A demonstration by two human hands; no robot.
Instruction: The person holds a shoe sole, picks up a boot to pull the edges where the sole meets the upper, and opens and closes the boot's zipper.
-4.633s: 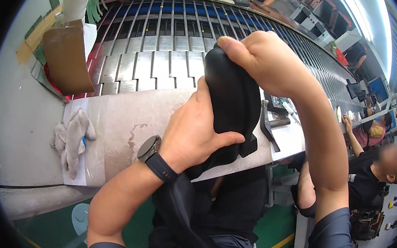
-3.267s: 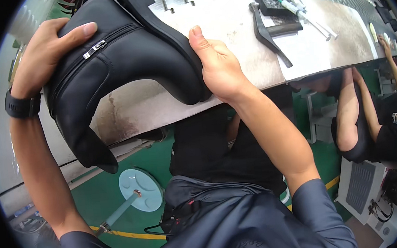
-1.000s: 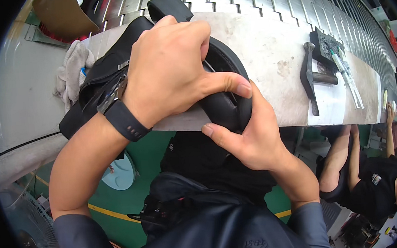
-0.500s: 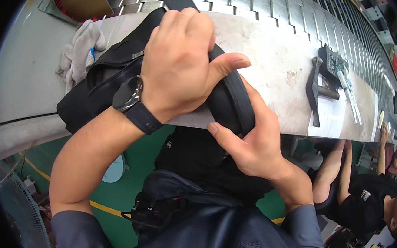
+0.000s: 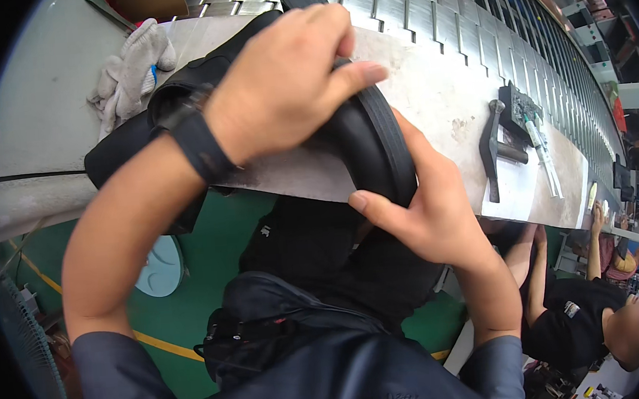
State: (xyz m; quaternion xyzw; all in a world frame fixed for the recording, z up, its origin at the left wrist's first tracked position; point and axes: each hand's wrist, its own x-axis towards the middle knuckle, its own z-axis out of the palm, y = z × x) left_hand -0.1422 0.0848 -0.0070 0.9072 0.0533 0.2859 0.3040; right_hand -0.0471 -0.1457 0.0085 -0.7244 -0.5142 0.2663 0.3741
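Right hand (image 5: 440,209) closed around the toe end of a black boot (image 5: 372,154), thumb on its near side. Left hand (image 5: 284,86) half-curled over the boot's middle, thumb straight; its fingertips' hold I can't see. Boot over the near part of the tabletop (image 5: 423,90). Left of left hand: grey gloves (image 5: 133,70). Well right of right hand: hammer (image 5: 490,157), syringes (image 5: 542,153).

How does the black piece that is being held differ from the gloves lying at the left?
The black piece is dark and slightly shiny; the gloves are pale grey and matt. The black piece is clearly larger than the gloves. The black piece is held, while the gloves lie crumpled and untouched. Both look soft.
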